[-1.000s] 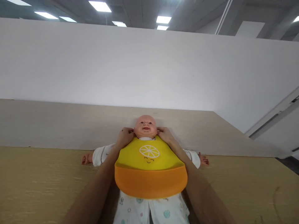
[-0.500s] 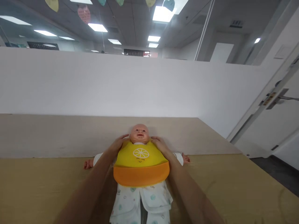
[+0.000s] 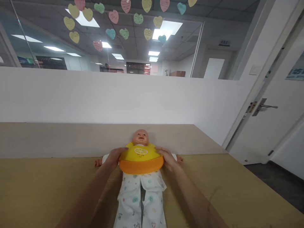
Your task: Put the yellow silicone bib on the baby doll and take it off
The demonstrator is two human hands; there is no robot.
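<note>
Table: wooden tabletop [image 3: 52, 190] meets white partition [image 3: 106, 98] at the back; right edge slants toward me, dark floor [image 3: 268, 174] past it.
Room: wood runs wide both sides, off-frame on my left.
Doll: baby doll [image 3: 140, 136] face up, head near back edge, arms out.
Bib: lemon-print bib [image 3: 141, 160] on its chest, between my hands.
Left hand [image 3: 116, 155]: open, fingers extended, tips at bib's side edge.
Right hand [image 3: 167, 156]: same, opposite edge.
</note>
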